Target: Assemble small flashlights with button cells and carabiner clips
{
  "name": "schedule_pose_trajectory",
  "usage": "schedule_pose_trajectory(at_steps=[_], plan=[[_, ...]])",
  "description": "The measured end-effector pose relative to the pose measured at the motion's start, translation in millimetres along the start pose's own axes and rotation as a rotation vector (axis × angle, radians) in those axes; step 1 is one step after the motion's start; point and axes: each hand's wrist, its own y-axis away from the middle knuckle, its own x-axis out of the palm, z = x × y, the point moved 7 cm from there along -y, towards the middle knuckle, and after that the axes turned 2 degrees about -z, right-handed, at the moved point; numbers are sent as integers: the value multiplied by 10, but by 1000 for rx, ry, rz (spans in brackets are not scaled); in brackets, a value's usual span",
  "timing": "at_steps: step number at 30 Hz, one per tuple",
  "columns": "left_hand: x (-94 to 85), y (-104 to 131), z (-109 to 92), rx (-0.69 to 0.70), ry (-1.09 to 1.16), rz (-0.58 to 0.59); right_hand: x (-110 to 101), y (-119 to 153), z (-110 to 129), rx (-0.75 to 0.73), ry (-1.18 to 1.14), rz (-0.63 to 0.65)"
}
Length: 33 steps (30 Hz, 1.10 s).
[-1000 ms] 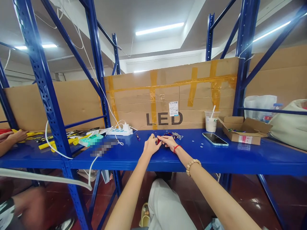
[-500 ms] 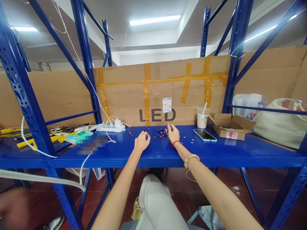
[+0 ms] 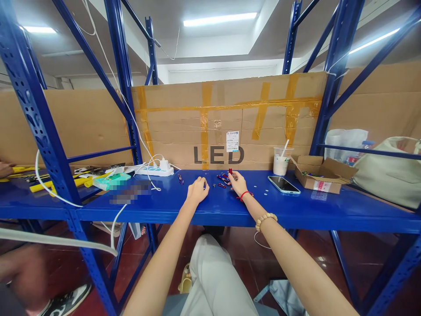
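Note:
My right hand (image 3: 237,182) is closed, fingertips pinching a small red piece (image 3: 230,170) that stands up above them. Just left of it lies a loose pile of small red-and-blue pieces (image 3: 223,179), too small to name. My left hand (image 3: 198,189) rests over the blue shelf top (image 3: 177,202), fingers curled together. A dark spot shows at its fingertips, and I cannot make out whether it is a held piece. Between the hands sit a single red-and-blue piece (image 3: 221,185) and a tiny bit beside it. Another such piece (image 3: 180,179) lies left of my left hand.
A phone (image 3: 284,184), a drink cup with straw (image 3: 280,161) and an opened cardboard box (image 3: 324,173) are on the right. A power strip (image 3: 155,170) with white cables stands left. Blue uprights (image 3: 120,79) and a taped cardboard sheet (image 3: 177,127) bound the shelf.
The small red piece now shows above my right fingertips. My left fingers have turned slightly. The whole view has shifted a little, and at far left a person's hand has come into view.

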Motion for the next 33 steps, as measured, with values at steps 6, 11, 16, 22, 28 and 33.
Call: schedule_pose_trajectory(at_steps=[6, 11, 16, 22, 28, 33], plan=[[17, -2, 26, -25, -29, 15, -274, -26, 3, 96, -80, -278], [29, -6, 60, -55, -24, 19, -529, -47, -140, 209, -87, -475], [6, 8, 3, -8, 29, 54, -329, -67, -91, 156, -127, -284], [-36, 21, -62, 57, 119, 68, 359, 196, 140, 51, -187, 378], [-58, 19, -53, 80, 159, 27, 463, 331, 197, 50, -205, 542], [-152, 24, -30, 50, 171, -92, 267, 124, 101, 79, -178, 272]])
